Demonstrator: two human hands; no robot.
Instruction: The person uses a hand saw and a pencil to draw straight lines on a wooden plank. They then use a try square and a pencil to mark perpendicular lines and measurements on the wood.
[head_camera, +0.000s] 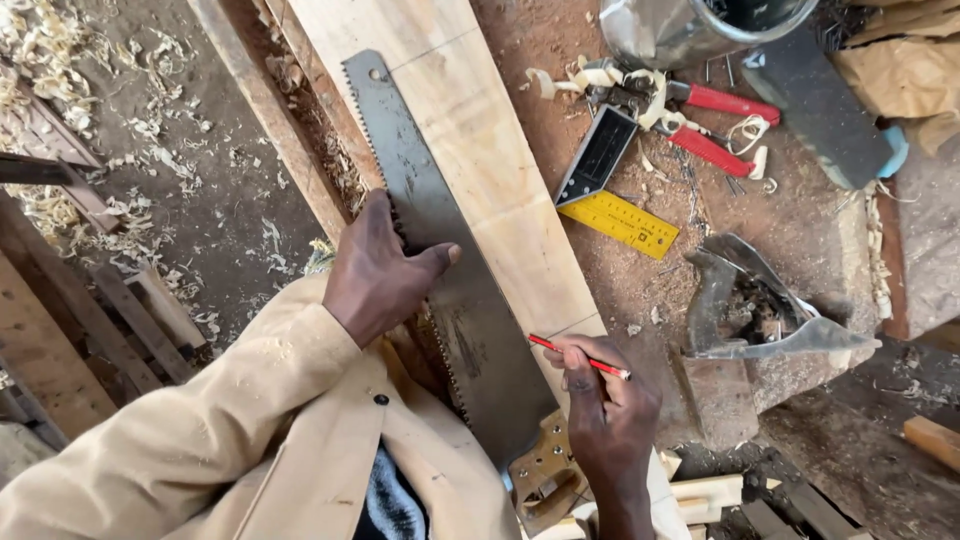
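A long pale wooden plank (470, 120) runs from the top middle down to me. A grey hand saw (440, 240) lies flat along it, its wooden handle (545, 475) at the near end. My left hand (380, 275) presses down on the saw blade, thumb stretched across the steel. My right hand (605, 410) grips a red pencil (580, 357), its tip at the saw's right edge on the plank, near a drawn line.
On the sawdust-covered bench (800, 220) to the right lie a try square with a yellow blade (610, 190), red-handled pliers (715, 125), a metal pot (690, 30), a dark sharpening stone (820, 105) and a plane (750, 310). Wood shavings (150, 130) cover the ground at left.
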